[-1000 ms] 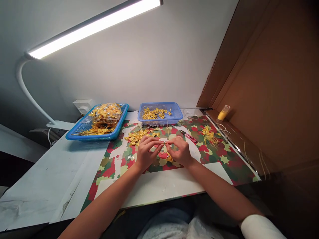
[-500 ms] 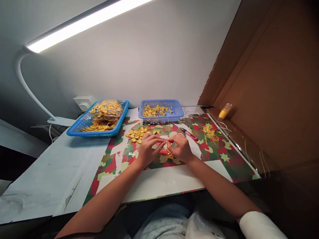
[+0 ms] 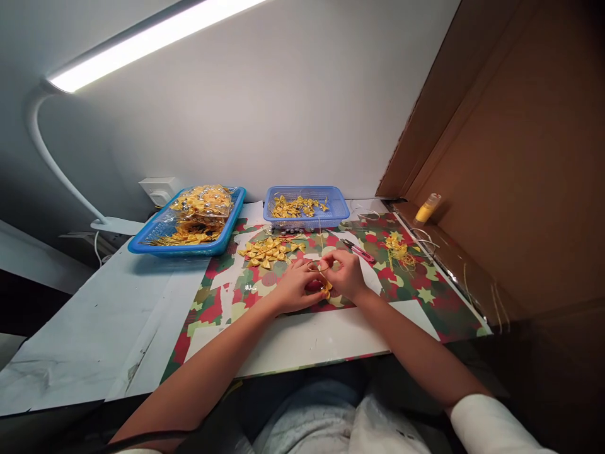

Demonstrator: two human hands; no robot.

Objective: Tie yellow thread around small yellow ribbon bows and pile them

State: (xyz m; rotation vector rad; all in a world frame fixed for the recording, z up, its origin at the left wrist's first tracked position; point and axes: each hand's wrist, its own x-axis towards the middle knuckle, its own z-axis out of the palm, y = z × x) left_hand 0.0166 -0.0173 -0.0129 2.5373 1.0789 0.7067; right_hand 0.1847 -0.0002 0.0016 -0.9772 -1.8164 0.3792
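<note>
A thin gold cord, bent into a small loop, runs between my two hands above the mat. My right hand is closed, thumb and forefinger pinching the cord. At the loop's other side, my left hand has its fingers on the cord, with the thumb reaching lower towards a yellow ribbon bow. The bow hangs below the loop, partly hidden by the fingers. More yellow ribbon bows lie in a pile beyond my left hand. Pink-handled snips rest beyond my right hand.
A blue basket holds bagged bows at the left; a smaller basket holds bows at the back. Silver beads lie before it. Yellow thread scraps and a small bottle are at the right. A lamp arches overhead.
My left hand has turned flatter, its thumb lowering away from the fingers towards the bow. My right fingers have shifted slightly, and the cord loop has risen a little. The view has tilted slightly.
</note>
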